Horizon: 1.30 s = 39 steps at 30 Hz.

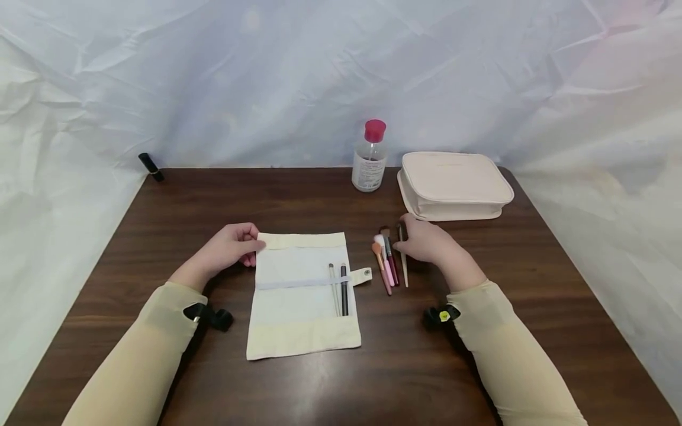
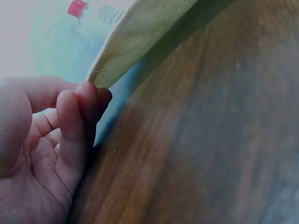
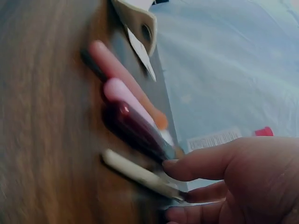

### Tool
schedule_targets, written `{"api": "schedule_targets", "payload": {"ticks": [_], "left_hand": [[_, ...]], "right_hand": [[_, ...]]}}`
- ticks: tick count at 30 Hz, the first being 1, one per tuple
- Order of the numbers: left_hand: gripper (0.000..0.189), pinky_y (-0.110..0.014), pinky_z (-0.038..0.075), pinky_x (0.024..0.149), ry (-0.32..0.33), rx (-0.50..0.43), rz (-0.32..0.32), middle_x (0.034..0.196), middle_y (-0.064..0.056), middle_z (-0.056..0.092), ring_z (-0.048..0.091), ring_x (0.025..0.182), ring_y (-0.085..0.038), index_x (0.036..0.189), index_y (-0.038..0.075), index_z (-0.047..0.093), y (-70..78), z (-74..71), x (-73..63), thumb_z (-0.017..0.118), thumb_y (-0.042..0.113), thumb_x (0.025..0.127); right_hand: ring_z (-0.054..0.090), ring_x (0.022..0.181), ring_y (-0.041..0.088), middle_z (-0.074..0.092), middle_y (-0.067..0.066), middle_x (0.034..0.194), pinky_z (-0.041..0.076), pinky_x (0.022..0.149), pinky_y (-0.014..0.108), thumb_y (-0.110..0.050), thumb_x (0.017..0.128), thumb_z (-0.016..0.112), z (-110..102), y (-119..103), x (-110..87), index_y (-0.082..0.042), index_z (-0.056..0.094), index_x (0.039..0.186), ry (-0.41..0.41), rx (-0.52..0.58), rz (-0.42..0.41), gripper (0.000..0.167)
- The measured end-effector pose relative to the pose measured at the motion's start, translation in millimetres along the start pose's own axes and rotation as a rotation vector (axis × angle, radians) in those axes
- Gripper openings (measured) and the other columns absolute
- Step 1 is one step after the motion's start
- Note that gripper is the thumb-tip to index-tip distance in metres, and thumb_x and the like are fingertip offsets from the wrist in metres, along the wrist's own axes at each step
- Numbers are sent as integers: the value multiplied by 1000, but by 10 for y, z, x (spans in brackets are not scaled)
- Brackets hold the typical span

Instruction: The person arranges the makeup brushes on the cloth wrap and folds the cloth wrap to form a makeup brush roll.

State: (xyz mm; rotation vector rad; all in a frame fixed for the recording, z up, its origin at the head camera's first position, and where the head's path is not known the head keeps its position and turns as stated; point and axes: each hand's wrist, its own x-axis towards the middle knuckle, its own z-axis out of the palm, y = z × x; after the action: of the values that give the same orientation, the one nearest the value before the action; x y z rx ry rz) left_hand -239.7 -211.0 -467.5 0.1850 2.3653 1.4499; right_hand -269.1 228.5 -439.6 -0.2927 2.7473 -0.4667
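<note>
A cream fabric brush roll lies unfolded on the table. My left hand pinches its far left corner between thumb and fingers, with the fabric edge lifted in the left wrist view. Under the roll's elastic band sit a thin light brush and a black-handled brush. My right hand is around the head end of a cream-handled makeup brush, thumb on one side and fingers on the other, with a gap at the thumb. Beside it lie a dark red brush, a pink brush and an orange-tipped brush.
A clear bottle with a red cap stands at the back of the brown table. To its right is a pale zipped case, just beyond my right hand. A black tube lies at the far left corner. White sheeting hangs behind.
</note>
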Motion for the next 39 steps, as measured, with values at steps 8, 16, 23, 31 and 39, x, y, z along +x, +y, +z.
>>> {"api": "schedule_targets", "payload": {"ticks": [8,16,23,31,39], "left_hand": [[22,-32,60,63,7,27,1,74,-13,68,66,64,-24,101,1,60,-2,5,15,71,19,99],[23,-31,60,65,-19,-3,-21,74,-12,68,66,65,-23,103,-1,60,-27,43,24,71,19,99],[23,-32,60,64,-10,0,-4,74,-13,68,66,65,-24,102,0,60,-25,22,36,71,20,99],[22,-31,59,64,2,7,0,74,-11,68,66,64,-23,103,1,60,-22,35,26,70,20,99],[20,-31,59,65,6,17,-6,74,-12,67,66,65,-24,101,1,60,1,71,29,69,19,100]], "right_hand": [[68,102,36,66,24,131,55,84,53,-25,99,58,67,-85,25,-3,41,153,26,-93,42,62],[68,87,31,70,19,105,55,76,47,-18,93,61,21,54,44,0,44,151,39,55,-44,63],[60,61,23,61,7,73,49,59,35,-12,95,62,-86,92,39,-2,40,152,-11,377,-155,62],[61,64,24,61,17,77,55,59,35,-2,96,60,-61,-22,73,-3,35,152,-44,685,-294,61],[63,64,22,66,18,84,57,61,34,-2,98,59,5,-131,87,-3,31,154,-60,810,-311,63]]}}
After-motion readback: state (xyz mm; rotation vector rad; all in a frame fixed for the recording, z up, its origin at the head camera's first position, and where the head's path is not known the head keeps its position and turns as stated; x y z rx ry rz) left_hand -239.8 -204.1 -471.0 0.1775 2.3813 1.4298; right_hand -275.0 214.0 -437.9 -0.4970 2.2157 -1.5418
